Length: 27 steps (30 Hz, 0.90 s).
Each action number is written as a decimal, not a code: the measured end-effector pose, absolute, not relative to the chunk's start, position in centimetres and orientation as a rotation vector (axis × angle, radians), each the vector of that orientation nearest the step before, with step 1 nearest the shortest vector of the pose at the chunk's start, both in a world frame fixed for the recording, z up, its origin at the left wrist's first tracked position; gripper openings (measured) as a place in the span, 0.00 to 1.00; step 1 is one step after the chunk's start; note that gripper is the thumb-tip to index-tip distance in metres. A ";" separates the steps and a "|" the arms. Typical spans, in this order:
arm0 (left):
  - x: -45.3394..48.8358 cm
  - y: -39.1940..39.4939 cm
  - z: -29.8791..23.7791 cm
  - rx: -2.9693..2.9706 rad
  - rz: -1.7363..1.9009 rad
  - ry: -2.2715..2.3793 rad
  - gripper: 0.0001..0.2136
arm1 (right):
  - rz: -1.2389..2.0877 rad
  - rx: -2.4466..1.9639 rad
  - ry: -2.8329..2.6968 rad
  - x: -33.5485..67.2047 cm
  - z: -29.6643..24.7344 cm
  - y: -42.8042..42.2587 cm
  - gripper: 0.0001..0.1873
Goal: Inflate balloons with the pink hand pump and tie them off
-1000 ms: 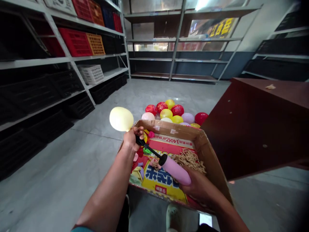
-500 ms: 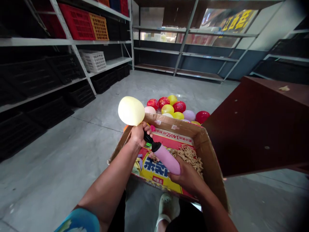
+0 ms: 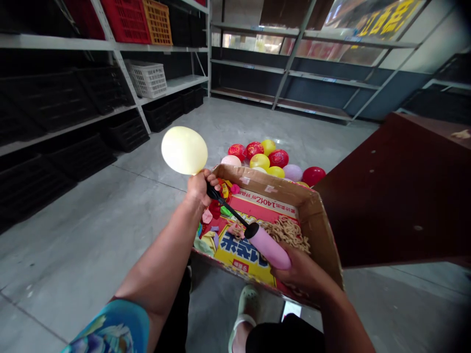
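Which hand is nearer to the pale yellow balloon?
The left hand: it holds the balloon at its neck. The right hand is farther off, on the pink pump handle.

"140亿" (image 3: 270,201) reads upside down inside the cardboard box (image 3: 290,194).

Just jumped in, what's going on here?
The person's left grip holds a blown-up cream balloon at the black end of a pump, over an open box. The right grip is around the pump's pink body, with its black rod drawn out. More balloons lie beyond the box.
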<state>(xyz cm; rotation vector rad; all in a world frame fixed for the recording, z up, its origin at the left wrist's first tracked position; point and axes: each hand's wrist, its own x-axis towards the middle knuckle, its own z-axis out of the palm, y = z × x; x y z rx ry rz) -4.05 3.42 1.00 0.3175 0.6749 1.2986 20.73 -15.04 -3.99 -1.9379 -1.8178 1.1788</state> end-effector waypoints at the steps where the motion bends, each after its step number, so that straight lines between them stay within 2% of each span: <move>1: -3.6 3.2 0.9 0.312 1.284 0.675 0.11 | 1.143 -1.940 -1.827 20.3 -4.2 -14.9 0.20; 11: 0.4 0.7 -0.4 0.371 1.171 0.701 0.11 | 0.933 -2.017 -1.815 16.2 -3.1 -13.6 0.18; 21: -3.2 2.7 1.3 0.315 1.291 0.675 0.11 | 1.405 -1.719 -1.697 20.5 -3.3 -14.8 0.22; 27: -4.3 3.3 1.2 0.296 1.333 0.679 0.10 | 1.362 -1.829 -1.761 21.9 -3.8 -15.3 0.23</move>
